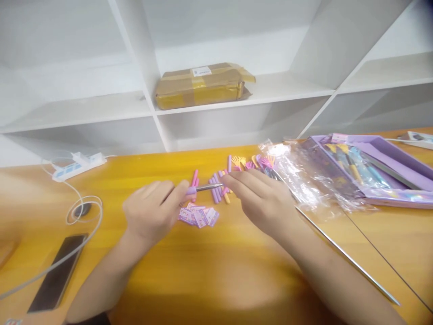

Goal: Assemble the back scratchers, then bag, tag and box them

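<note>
Wrapped around a purple handle is my left hand; a short metal rod juts from that handle toward the right. My right hand pinches the rod's far end, its fingertips hiding the tip. Behind the rod lie several purple tubes and pink tubes. Small yellow and pink hand-shaped scratcher heads lie past my right fingers. Printed purple cards are piled on the table just below the rod.
A long metal rod lies beside my right forearm. Clear plastic bags and an open purple box sit at right. A phone, a cable and a power strip are at left. A taped parcel rests on the shelf.
</note>
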Action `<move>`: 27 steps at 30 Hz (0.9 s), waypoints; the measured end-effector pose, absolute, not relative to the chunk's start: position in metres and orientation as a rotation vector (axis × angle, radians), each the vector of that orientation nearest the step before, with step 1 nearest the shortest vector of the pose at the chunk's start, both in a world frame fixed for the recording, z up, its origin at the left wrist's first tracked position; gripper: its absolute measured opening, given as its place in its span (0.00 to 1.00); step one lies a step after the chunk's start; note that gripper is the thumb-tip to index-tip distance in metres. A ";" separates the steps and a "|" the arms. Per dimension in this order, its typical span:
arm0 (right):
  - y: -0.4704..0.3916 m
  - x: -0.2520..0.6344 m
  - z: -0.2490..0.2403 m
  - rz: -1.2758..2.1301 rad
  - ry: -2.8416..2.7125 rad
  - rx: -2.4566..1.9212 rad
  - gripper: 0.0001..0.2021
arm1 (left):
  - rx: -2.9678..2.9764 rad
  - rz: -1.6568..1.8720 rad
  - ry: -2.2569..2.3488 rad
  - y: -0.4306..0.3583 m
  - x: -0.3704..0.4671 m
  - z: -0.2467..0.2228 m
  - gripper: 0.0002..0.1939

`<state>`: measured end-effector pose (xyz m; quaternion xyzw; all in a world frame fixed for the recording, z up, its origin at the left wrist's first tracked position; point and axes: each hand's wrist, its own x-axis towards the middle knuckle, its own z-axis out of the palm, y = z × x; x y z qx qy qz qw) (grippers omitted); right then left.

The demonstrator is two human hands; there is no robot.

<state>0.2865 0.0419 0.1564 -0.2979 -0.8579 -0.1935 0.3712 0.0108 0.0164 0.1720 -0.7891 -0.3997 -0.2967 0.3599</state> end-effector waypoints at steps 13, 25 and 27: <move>0.041 0.292 0.167 -0.366 -2.488 -0.810 0.15 | -2.110 -0.692 -0.907 0.022 0.009 0.174 0.09; 0.043 0.291 0.169 -0.178 -2.393 -0.778 0.12 | -2.241 -0.715 -0.962 0.030 0.002 0.180 0.09; 0.041 0.291 0.169 -0.090 -2.388 -0.812 0.13 | -2.240 -0.734 -0.959 0.030 0.000 0.180 0.05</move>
